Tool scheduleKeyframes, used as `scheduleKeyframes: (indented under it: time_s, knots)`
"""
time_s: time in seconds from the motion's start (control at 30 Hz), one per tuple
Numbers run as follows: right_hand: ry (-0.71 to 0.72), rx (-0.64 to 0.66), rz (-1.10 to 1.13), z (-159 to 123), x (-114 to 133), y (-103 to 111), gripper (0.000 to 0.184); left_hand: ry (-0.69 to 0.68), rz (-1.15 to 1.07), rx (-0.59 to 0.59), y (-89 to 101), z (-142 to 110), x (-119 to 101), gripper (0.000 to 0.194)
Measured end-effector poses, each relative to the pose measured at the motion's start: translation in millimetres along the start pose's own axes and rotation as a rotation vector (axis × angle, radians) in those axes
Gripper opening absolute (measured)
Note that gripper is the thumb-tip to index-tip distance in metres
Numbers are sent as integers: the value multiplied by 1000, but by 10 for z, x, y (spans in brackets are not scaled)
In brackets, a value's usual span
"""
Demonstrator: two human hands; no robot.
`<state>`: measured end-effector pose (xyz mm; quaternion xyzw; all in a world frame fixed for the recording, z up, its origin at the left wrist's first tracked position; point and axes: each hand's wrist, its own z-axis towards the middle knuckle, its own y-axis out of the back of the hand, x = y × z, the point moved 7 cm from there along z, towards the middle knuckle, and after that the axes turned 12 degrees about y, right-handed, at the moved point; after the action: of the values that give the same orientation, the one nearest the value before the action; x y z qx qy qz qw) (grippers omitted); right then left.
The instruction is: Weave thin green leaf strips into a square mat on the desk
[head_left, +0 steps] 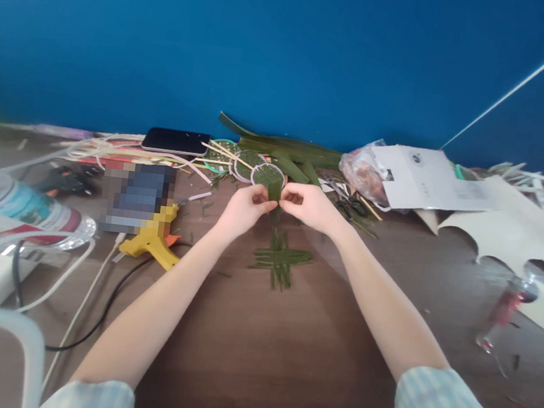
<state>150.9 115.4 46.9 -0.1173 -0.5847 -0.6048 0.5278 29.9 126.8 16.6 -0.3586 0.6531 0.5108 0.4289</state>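
Both my hands meet above the brown table. My left hand (248, 209) pinches one edge of a short piece of green leaf (274, 194), and my right hand (308, 206) pinches its other edge. Just below them on the table lies a cross-shaped weave of green leaf strips (281, 258). Behind the hands stand round, rimmed pieces with green inside; the nearest, a white-rimmed disc (268, 172), is partly covered by the held leaf. Long green leaves (297, 151) lie along the wall.
At left are a phone on a yellow stand (153, 236), a plastic bottle (30, 209) and cables. A dark phone (175, 141) and thin sticks (231, 155) lie at the back. Scissors (350, 206), a clear bag (365, 172) and cut white card (519, 226) are at right.
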Motion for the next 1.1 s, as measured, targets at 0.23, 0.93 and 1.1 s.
scheduleKeyframes:
  time_s: [0.23, 0.93, 1.1]
  knots:
    - [8, -12, -107, 4, -50, -12, 4, -1, 86, -35, 16, -44, -44, 20]
    - [-169, -101, -358, -83, -532, 277, 6, 76, -94, -28, 49, -17, -18, 12]
    - [-112, -55, -40, -39, -339, 180, 10, 58, -4, -4, 23, -12, 0, 15]
